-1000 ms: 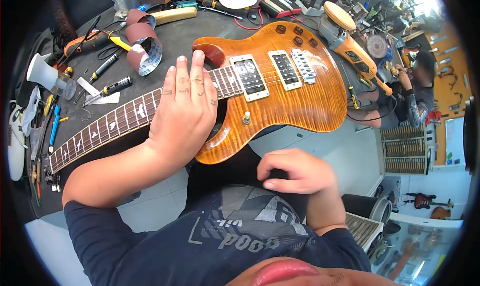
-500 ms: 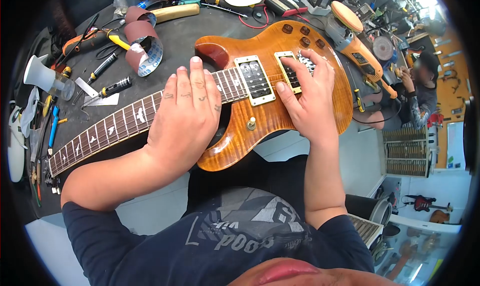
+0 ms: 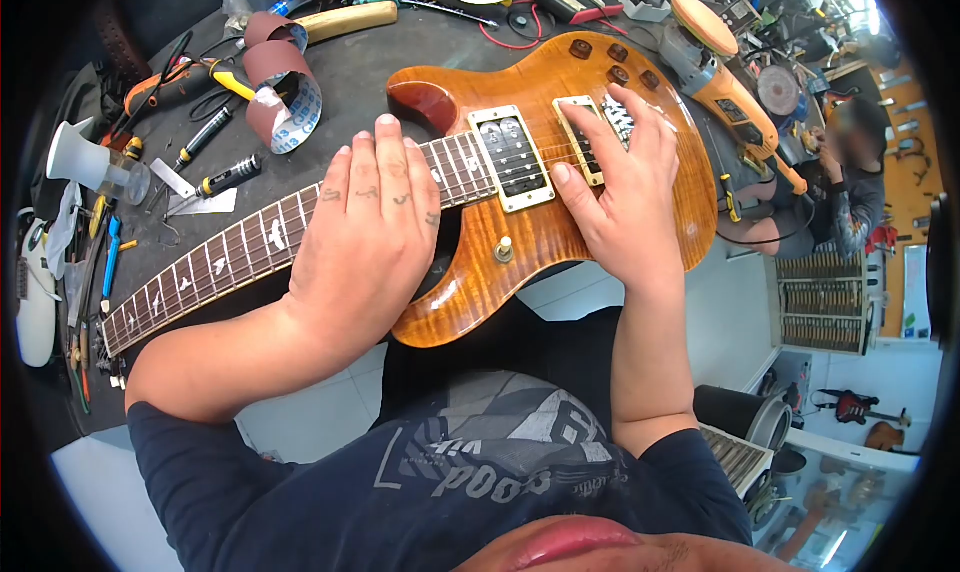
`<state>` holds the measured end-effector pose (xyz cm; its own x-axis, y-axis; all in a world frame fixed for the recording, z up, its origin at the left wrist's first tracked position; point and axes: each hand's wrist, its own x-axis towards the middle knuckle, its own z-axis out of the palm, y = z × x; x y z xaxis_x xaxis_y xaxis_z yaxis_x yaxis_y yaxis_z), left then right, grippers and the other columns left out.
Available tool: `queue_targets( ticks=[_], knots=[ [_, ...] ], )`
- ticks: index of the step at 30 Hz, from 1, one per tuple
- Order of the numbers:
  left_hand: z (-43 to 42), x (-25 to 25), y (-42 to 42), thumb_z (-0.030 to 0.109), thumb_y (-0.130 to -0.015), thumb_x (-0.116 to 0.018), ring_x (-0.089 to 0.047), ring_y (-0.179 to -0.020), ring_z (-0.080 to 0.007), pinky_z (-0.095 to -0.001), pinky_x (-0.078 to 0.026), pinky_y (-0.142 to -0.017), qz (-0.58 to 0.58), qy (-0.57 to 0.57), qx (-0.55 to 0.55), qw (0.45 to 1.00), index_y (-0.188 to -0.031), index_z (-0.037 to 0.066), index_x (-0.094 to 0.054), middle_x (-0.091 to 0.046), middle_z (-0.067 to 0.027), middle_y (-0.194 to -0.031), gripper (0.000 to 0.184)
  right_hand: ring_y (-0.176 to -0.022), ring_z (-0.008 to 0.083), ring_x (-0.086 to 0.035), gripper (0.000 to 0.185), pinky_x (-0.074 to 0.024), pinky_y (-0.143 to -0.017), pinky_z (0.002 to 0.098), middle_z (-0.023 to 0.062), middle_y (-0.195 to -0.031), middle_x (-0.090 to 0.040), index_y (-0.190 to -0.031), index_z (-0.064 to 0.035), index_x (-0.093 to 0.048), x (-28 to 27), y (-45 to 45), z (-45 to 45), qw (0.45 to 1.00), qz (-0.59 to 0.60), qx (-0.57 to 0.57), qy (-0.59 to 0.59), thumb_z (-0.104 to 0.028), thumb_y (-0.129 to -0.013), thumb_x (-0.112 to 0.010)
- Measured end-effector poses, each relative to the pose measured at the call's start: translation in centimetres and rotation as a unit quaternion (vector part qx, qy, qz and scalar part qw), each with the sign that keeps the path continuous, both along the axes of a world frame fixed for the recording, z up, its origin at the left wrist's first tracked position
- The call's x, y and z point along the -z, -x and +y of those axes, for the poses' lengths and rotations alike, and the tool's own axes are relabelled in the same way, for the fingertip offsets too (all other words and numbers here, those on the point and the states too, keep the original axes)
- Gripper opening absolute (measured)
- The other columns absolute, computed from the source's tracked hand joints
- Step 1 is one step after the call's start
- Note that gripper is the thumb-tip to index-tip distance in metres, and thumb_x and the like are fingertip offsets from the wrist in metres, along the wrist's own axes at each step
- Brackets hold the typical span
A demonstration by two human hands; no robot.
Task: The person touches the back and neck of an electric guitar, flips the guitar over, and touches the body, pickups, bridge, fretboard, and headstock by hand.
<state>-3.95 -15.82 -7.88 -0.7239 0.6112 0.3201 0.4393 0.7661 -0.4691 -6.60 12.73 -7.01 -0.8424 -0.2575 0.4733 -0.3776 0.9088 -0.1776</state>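
An amber flame-top electric guitar [image 3: 465, 297] lies face up on the dark workbench, its neck pointing left. My left hand [image 3: 365, 232] rests flat across the strings on the fretboard [image 3: 230, 257], fingers straight and side by side. Over the bridge end of the body is my right hand [image 3: 637, 207], thumb and fingers spread around the strings. It partly covers the gold-framed bridge pickup [image 3: 588, 142] and the bridge [image 3: 618, 120]. Between my hands the neck pickup [image 3: 512, 160] shows fully. Whether the right fingertips touch the strings, I cannot tell.
A roll of sandpaper [image 3: 275, 72], a screwdriver [image 3: 228, 175] and a magnifier loupe [image 3: 95, 162] lie on the bench to the left. An orange polisher [image 3: 735, 102] stands close to the guitar's right end. Another person [image 3: 850, 182] sits at the far right.
My right index and other fingers have straightened and shifted slightly over the bridge. My left hand stays flat on the neck. The view has shifted a little.
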Motion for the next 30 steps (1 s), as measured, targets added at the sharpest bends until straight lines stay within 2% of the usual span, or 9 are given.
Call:
queue_targets(
  ticks=[6,9,21,24,27,28,30],
  knots=[
    [0.08,0.10,-0.01,0.015,-0.106,-0.062,-0.070,-0.136,-0.0415,-0.0485,-0.053,-0.120,0.001,0.002,-0.005,1.000,-0.143,-0.014,-0.063,-0.066,-0.0354,-0.151,0.046,-0.153,0.0482,-0.040,0.052,-0.0315,-0.127,0.0623,0.0211,-0.166,-0.050,-0.148,-0.0166,-0.074,0.19,0.08,0.26,1.000,-0.008,-0.005,-0.011,-0.043,-0.104,-0.075],
    [-0.01,0.10,0.22,0.019,-0.108,-0.061,-0.073,-0.131,-0.0419,-0.0493,-0.056,-0.116,0.014,-0.001,0.010,1.000,-0.138,-0.012,-0.070,-0.071,-0.0355,-0.144,0.044,-0.153,0.0486,-0.040,0.052,-0.0310,-0.127,0.0629,0.0209,-0.166,-0.051,-0.149,-0.0167,-0.073,0.07,0.05,0.02,1.000,-0.005,-0.004,0.010,-0.044,-0.104,-0.074],
    [-0.07,0.10,0.25,0.019,-0.107,-0.061,-0.073,-0.130,-0.0415,-0.0487,-0.055,-0.116,0.009,-0.007,0.013,1.000,-0.139,-0.012,-0.068,-0.070,-0.0352,-0.144,0.046,-0.153,0.0494,-0.040,0.056,-0.0268,-0.129,0.0637,0.0220,-0.166,-0.051,-0.153,-0.0161,-0.070,-0.15,0.09,0.32,0.999,-0.030,-0.011,-0.019,-0.045,-0.105,-0.072],
    [-0.05,0.11,0.29,0.019,-0.107,-0.061,-0.073,-0.129,-0.0423,-0.0493,-0.055,-0.117,0.008,-0.001,0.011,1.000,-0.139,-0.012,-0.068,-0.069,-0.0358,-0.145,0.045,-0.153,0.0487,-0.040,0.067,-0.0259,-0.130,0.0638,0.0227,-0.166,-0.050,-0.160,-0.0103,-0.061,-0.09,0.05,0.11,1.000,-0.016,-0.006,0.006,-0.045,-0.104,-0.074],
    [-0.09,-0.04,0.04,0.012,-0.105,-0.062,-0.070,-0.134,-0.0431,-0.0495,-0.054,-0.119,-0.022,-0.022,0.008,0.999,-0.143,-0.014,-0.062,-0.063,-0.0365,-0.153,0.047,-0.154,0.0477,-0.040,0.079,-0.0260,-0.129,0.0639,0.0234,-0.166,-0.050,-0.166,-0.0034,-0.050,0.34,0.12,0.28,1.000,-0.006,0.007,0.022,-0.045,-0.103,-0.075],
    [-0.06,-0.10,-0.01,0.011,-0.104,-0.062,-0.069,-0.137,-0.0441,-0.0504,-0.053,-0.120,-0.031,-0.020,0.003,0.999,-0.145,-0.015,-0.060,-0.060,-0.0373,-0.156,0.049,-0.152,0.0468,-0.042,0.085,-0.0271,-0.129,0.0628,0.0242,-0.164,-0.051,-0.166,0.0023,-0.044,0.53,0.19,0.47,1.000,0.005,0.016,0.016,-0.043,-0.102,-0.076],
    [-0.01,-0.13,-0.11,0.011,-0.104,-0.062,-0.068,-0.137,-0.0439,-0.0506,-0.052,-0.121,-0.030,-0.013,0.004,0.999,-0.146,-0.015,-0.059,-0.060,-0.0375,-0.157,0.050,-0.151,0.0463,-0.043,0.083,-0.0281,-0.128,0.0619,0.0250,-0.163,-0.052,-0.166,0.0033,-0.044,0.66,0.21,0.73,0.997,0.009,0.045,0.062,-0.042,-0.103,-0.075]
  ],
)
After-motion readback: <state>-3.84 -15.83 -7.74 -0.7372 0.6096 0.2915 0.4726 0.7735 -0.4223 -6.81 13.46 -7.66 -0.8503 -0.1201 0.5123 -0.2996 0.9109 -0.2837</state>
